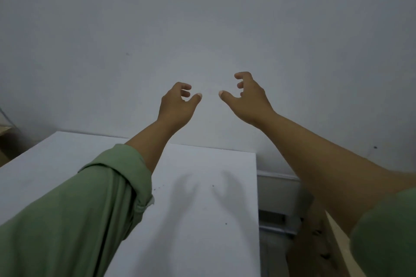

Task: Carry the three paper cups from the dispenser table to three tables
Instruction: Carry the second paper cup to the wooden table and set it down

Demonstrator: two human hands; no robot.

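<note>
Both my arms are stretched forward and raised in front of a plain grey-white wall. My left hand [177,103] hangs above the far edge of a white table [202,220], fingers curled and apart, holding nothing. My right hand [247,99] is level with it, a short gap to its right, also with curled fingers and nothing in it. Green sleeves cover my upper arms. No paper cup and no dispenser shows in the head view.
The white table top carries a few dark specks and the shadows of my hands. Its right edge drops to a floor with a white baseboard [279,175] and a brown wooden piece [319,238]. A brownish object [5,139] sits at the far left.
</note>
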